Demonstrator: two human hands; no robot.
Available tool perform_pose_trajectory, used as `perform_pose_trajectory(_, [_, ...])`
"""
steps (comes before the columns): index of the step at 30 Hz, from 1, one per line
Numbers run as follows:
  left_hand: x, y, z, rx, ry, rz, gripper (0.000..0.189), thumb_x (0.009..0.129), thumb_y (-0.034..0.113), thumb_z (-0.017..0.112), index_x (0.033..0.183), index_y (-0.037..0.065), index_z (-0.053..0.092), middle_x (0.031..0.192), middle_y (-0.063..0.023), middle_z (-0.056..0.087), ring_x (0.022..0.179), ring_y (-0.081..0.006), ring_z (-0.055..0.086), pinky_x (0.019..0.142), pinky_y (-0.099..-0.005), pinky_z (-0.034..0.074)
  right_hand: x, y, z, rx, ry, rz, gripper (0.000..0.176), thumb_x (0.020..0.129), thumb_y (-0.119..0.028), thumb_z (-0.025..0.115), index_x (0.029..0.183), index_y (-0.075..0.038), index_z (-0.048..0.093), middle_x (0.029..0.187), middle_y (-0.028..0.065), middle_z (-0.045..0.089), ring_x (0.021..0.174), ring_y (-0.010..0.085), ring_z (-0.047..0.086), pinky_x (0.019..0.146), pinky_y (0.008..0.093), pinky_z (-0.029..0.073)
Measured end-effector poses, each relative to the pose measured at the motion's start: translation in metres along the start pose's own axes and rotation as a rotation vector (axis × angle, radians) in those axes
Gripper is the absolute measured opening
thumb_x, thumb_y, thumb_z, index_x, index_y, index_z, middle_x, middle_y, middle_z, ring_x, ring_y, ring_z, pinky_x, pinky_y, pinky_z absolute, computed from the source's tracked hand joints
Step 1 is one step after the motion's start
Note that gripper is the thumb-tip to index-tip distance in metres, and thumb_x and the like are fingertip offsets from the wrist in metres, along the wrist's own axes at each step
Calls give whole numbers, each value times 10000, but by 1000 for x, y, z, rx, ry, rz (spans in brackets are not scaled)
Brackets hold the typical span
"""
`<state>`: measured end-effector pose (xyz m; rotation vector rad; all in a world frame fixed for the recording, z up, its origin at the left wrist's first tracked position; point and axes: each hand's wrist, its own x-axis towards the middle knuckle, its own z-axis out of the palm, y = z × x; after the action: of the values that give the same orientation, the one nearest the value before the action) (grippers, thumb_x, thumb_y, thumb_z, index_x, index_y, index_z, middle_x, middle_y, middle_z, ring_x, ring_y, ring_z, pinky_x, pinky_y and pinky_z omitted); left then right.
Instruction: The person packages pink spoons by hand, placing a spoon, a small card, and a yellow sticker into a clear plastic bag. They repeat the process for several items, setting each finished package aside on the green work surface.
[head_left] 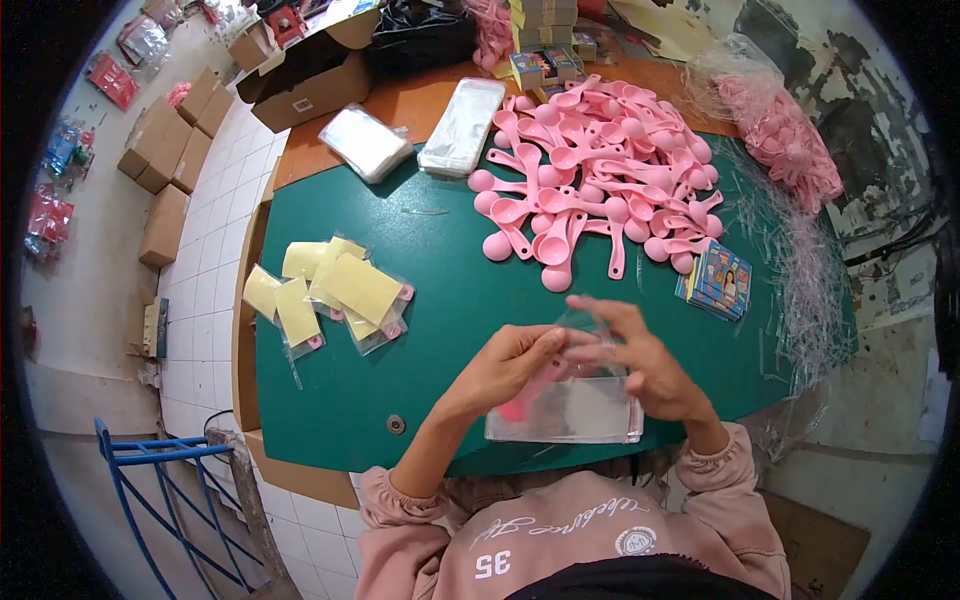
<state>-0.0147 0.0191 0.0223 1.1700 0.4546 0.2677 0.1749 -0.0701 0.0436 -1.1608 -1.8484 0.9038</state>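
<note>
My left hand [520, 362] pinches a clear plastic bag [585, 318] between thumb and fingers. Below the fingers, a pink measuring spoon [517, 406] shows blurred through the film. My right hand [645, 365] is close beside it, its fingers stretched out, apart and smeared by motion, overlapping the bag's upper part. Beneath both hands lies a stack of clear plastic bags [590, 408] near the table's front edge. Ahead are a large heap of pink measuring spoons [600, 165] and a small stack of printed cards [718, 280].
Filled bags with yellow cards [360, 285] lie on the green table [430, 250] at left. Two bundles of clear bags [365, 143] sit at the back, near an open cardboard box [310, 90]. Plastic strips [815, 290] hang along the right edge. A blue metal frame [170, 455] stands lower left.
</note>
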Motion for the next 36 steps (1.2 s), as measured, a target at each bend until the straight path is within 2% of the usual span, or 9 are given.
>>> perform_pose_trajectory(2, [5, -3, 2, 98, 14, -40, 420, 956, 299, 369, 1135, -46, 530, 969, -125, 624, 912, -160, 594, 807, -268, 473, -2, 0, -3, -44, -95, 27, 678, 848, -643, 248, 1186, -148, 565, 1404, 148, 245, 1231, 332, 268, 958, 433, 323])
perform_pose_trajectory(5, [7, 5, 8, 41, 62, 63, 354, 966, 245, 355, 1113, -10, 552, 870, -74, 630, 822, -112, 593, 690, -226, 475, -20, 25, -35, 224, 146, 96, 590, 864, -546, 391, 1132, -54, 579, 1301, 177, 370, 1097, 292, 454, 928, 388, 363])
perform_pose_trajectory(9, [5, 9, -6, 14, 131, 18, 345, 967, 234, 344, 1131, -11, 523, 941, -115, 637, 871, -135, 604, 706, -236, 483, -70, 84, -103, -1020, 829, 699, 337, 822, -256, 562, 1009, 23, 588, 995, 190, 556, 877, 338, 552, 770, 392, 427])
perform_pose_trajectory(16, [12, 0, -14, 95, 159, 41, 351, 952, 241, 395, 1134, -36, 509, 1001, -143, 620, 918, -184, 604, 771, -267, 487, -84, 87, -110, -943, 905, 817, 269, 798, -211, 584, 947, 8, 539, 910, 217, 583, 861, 388, 550, 739, 423, 426])
perform_pose_trajectory(18, [13, -1, -14, 72, 180, 92, 329, 945, 218, 416, 1114, -43, 525, 996, -136, 624, 918, -174, 604, 768, -257, 482, -68, 68, -106, -1044, 876, 1082, 236, 796, -158, 582, 971, -9, 531, 900, 196, 602, 825, 391, 561, 714, 435, 433])
perform_pose_trajectory(22, [10, 8, -11, 57, 176, 50, 328, 945, 216, 415, 1108, -42, 534, 1006, -132, 623, 922, -169, 600, 763, -254, 477, -64, 49, -104, -1229, 827, 646, 190, 799, -116, 579, 960, -26, 534, 858, 136, 617, 763, 304, 602, 665, 405, 453])
perform_pose_trajectory(24, [13, 11, -7, 73, 119, 20, 330, 945, 227, 415, 1077, -41, 556, 991, -112, 627, 915, -161, 599, 751, -248, 474, -36, 13, -84, -358, 621, 457, 148, 805, -65, 583, 942, -30, 539, 831, 64, 601, 744, 170, 592, 623, 338, 473])
perform_pose_trajectory(27, [17, 11, -2, 108, 65, 18, 338, 942, 243, 421, 1033, -40, 582, 960, -91, 630, 903, -154, 599, 742, -240, 472, -6, -6, -63, -5, 598, 296, 122, 806, -42, 598, 917, -33, 548, 824, 9, 577, 755, 77, 553, 565, 243, 478])
perform_pose_trajectory(36, [16, 6, -2, 262, 180, 41, 290, 916, 216, 473, 866, -35, 611, 639, 11, 540, 563, -46, 395, 497, -217, 353, 18, -29, -45, -22, 395, 404, 79, 771, -21, 615, 839, -22, 575, 740, 32, 571, 688, 61, 539, 464, 204, 440])
